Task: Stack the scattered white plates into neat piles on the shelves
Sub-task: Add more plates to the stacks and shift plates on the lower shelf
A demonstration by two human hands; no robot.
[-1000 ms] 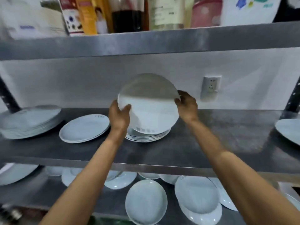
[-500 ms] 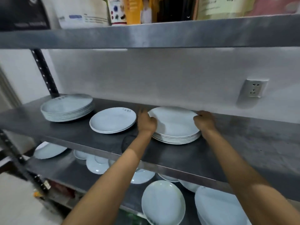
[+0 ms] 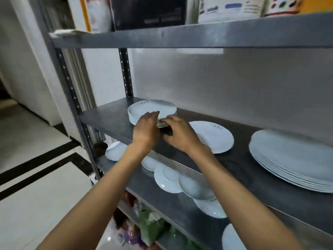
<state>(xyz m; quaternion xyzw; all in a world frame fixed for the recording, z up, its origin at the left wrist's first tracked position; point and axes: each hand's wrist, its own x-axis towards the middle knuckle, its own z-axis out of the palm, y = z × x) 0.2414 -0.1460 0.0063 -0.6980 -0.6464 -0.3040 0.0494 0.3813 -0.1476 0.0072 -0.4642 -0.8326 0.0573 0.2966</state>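
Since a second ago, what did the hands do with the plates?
Both hands set the tilted plate down on the right pile and let go, then moved left to the left pile. The left hand and right hand now touch its front edge. The single plate between the piles and the scattered plates on the lower shelf stayed put.

Packaged goods above, bagged goods below, tiled floor to the left.
Along the top shelf's front edge: a black box [image 3: 148, 12], a white-and-pink packet [image 3: 98, 14] at its left, a white printed bag [image 3: 228, 9] at its right. Near the bottom shelf: a green bag [image 3: 153, 229] among blurred packets. White floor tiles [image 3: 36, 201] crossed by black stripes [image 3: 38, 173].
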